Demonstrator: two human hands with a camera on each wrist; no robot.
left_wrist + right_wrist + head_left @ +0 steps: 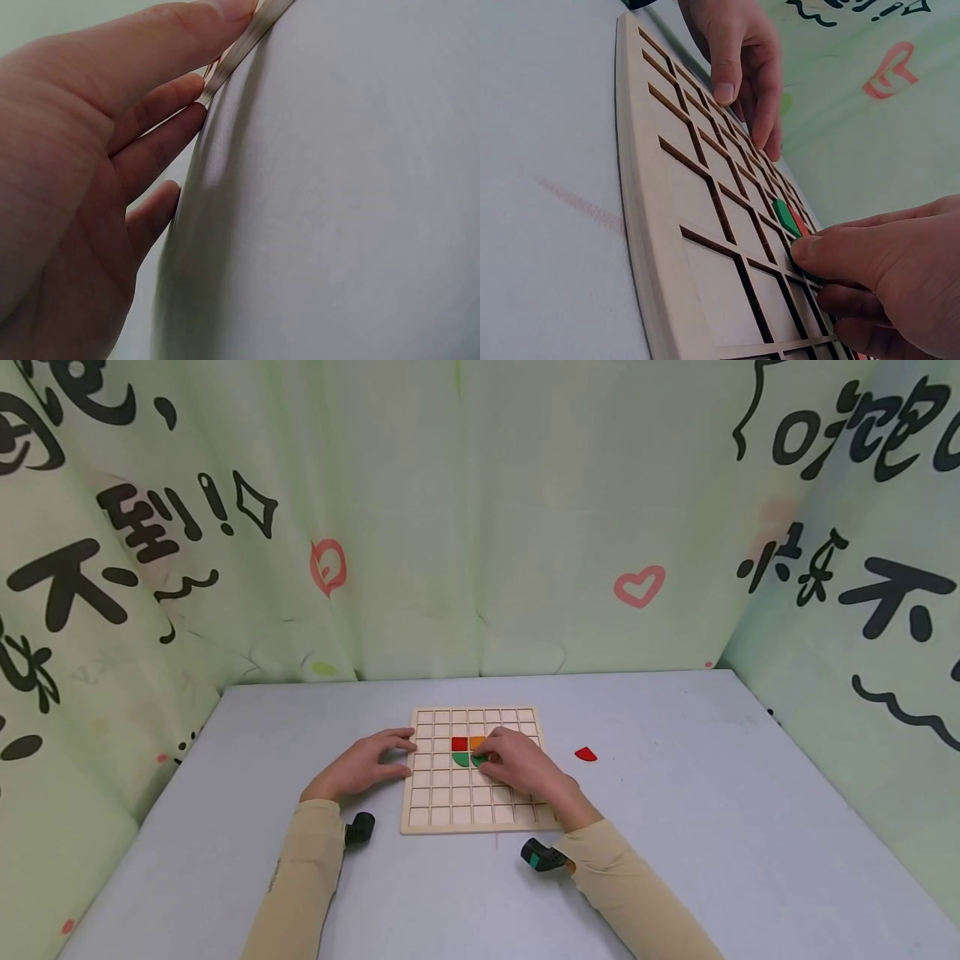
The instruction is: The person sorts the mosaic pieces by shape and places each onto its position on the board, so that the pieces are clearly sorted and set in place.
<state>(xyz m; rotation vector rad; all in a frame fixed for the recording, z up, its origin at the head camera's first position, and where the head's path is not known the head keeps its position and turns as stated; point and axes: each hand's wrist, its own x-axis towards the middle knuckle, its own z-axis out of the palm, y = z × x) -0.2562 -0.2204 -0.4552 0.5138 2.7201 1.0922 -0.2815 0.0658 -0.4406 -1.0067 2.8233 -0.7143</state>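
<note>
A wooden board (440,816) with a grid of square recesses lies on the table. Near its middle sit a red square (459,744), an orange square (477,742) partly covered by fingers, and a green quarter-round piece (461,760). My right hand (522,766) reaches over the board and pinches a second green piece (477,761) at the recess beside the first; fingers hide most of it. At the board's left edge, the thumb and fingertips of my left hand (365,763) touch the rim, fingers loosely extended, as the left wrist view also shows.
A red rounded piece (587,754) lies on the white table (697,827) to the right of the board. Pale green curtains (540,527) with black writing stand behind and along both sides. Black wrist cameras (360,828) hang under both forearms.
</note>
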